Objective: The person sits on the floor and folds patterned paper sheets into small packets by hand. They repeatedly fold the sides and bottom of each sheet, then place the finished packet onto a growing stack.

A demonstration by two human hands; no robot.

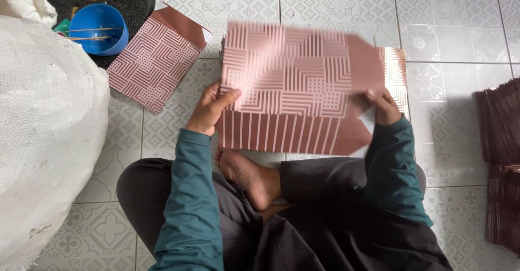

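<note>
- While we hold the patterned paper sheet (pixel 295 73) up over the tiled floor (pixel 449 49), it looks blurred, so we judge it to be mid-motion, and a crooked crease or a slip is the likeliest fault.
- Our left hand (pixel 208 108) grasps its left edge, thumb on top, fingers hidden beneath.
- Our right hand (pixel 382 105) pinches the right side near a plain brown flap (mostly covered by paper); a loose pinch there could let that side sag.
- Both forearms reach forward from crossed legs, wrists low, with our bare foot (pixel 249 176) just below the sheet.
- Beneath it lies a stack of similar sheets (pixel 398 70), which could shift if dragged.
- A finished-looking paper bag (pixel 154 57) lies to the left, near a blue bowl (pixel 100 27).
</note>
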